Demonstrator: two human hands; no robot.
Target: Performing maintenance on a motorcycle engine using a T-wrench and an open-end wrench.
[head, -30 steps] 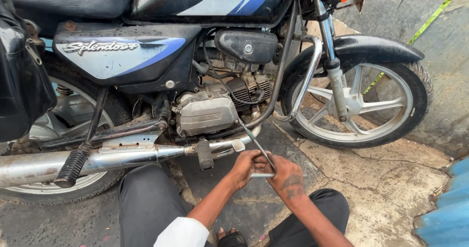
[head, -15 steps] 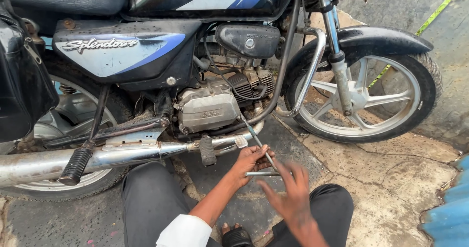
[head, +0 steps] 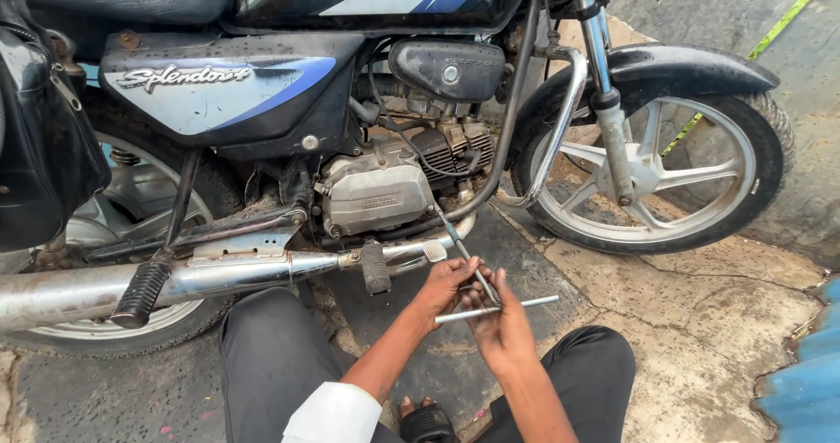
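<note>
I squat beside a black and blue motorcycle (head: pixel 262 93). A metal T-handle wrench (head: pixel 525 305) runs from my hands up to the underside of the grey engine (head: pixel 376 193). My left hand (head: pixel 442 287) grips the wrench where the shaft meets the crossbar. My right hand (head: pixel 506 329) is closed around the same junction from the right, and the crossbar sticks out past it. The wrench tip near the engine's lower front is partly hidden behind the frame tube.
The chrome exhaust pipe (head: pixel 219 277) and a black footrest (head: pixel 374 266) lie just left of my hands. The front wheel (head: pixel 652 172) stands to the right on cracked concrete. A black bag (head: pixel 44 145) hangs at the left. My knees (head: pixel 271 347) flank my arms.
My right hand, with fingers spread half a second ago, has closed on the wrench handle. The crossbar has turned, and its free end now points right.
</note>
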